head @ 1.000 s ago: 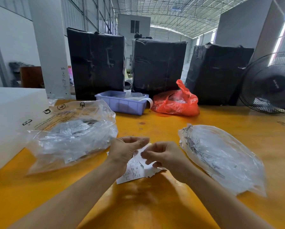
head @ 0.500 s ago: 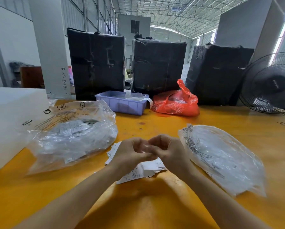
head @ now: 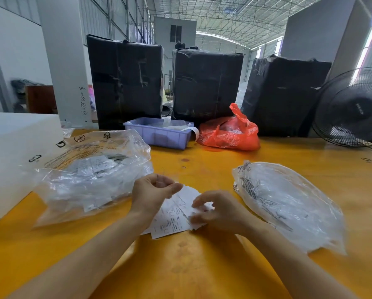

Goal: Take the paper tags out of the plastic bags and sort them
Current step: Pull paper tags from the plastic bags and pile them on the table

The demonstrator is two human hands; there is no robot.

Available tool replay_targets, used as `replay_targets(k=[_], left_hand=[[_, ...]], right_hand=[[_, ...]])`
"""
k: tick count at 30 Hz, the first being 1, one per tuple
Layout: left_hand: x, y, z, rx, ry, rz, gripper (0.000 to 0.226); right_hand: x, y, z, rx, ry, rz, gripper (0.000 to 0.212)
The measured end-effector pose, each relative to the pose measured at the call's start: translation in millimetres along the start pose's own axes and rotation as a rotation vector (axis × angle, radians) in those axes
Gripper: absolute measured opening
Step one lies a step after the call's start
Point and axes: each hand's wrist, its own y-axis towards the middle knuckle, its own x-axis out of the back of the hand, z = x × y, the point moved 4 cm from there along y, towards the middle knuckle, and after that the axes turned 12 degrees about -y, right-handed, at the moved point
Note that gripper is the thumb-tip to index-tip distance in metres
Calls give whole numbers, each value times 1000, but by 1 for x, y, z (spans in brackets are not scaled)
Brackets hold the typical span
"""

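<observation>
A small pile of white printed paper tags (head: 170,222) lies on the yellow table (head: 202,266) between my hands. My left hand (head: 151,195) has curled fingers, and its thumb pinches the upper edge of a tag. My right hand (head: 221,211) is curled over the pile's right side, with fingertips and thumb pinching tags. A clear plastic bag (head: 94,175) with more tags inside lies to the left. A second clear, flatter plastic bag (head: 288,206) lies to the right.
A lilac plastic bin (head: 159,134) and a red plastic bag (head: 230,132) sit at the back of the table before three black wrapped bales (head: 126,80). A white box (head: 12,152) stands at the left, a black fan (head: 353,108) at the right.
My hands were pressed together over the tags half a second ago. They have moved apart, and tags now show between them.
</observation>
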Motion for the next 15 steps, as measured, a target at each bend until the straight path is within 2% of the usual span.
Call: replay_targets(k=[1, 3, 5, 7, 9, 12, 15], left_hand=[[0, 0, 0, -2, -12, 11, 18], [-2, -1, 0, 10, -43, 23, 14], [-4, -2, 0, 33, -74, 27, 11], [-6, -2, 0, 49, -95, 36, 17], [-8, -2, 0, 67, -112, 53, 19], [-10, -3, 0, 71, -121, 79, 11], [-11, -5, -1, 67, -111, 109, 6]], right_hand=[[2, 0, -1, -19, 40, -48, 21], [9, 1, -10, -134, 173, -175, 25], [15, 1, -22, -290, 500, -267, 24], [13, 2, -28, -404, 889, -241, 15], [11, 2, -27, -452, 1144, -198, 11], [8, 3, -23, -449, 1310, -151, 12], [7, 4, -21, -429, 1355, -118, 16]])
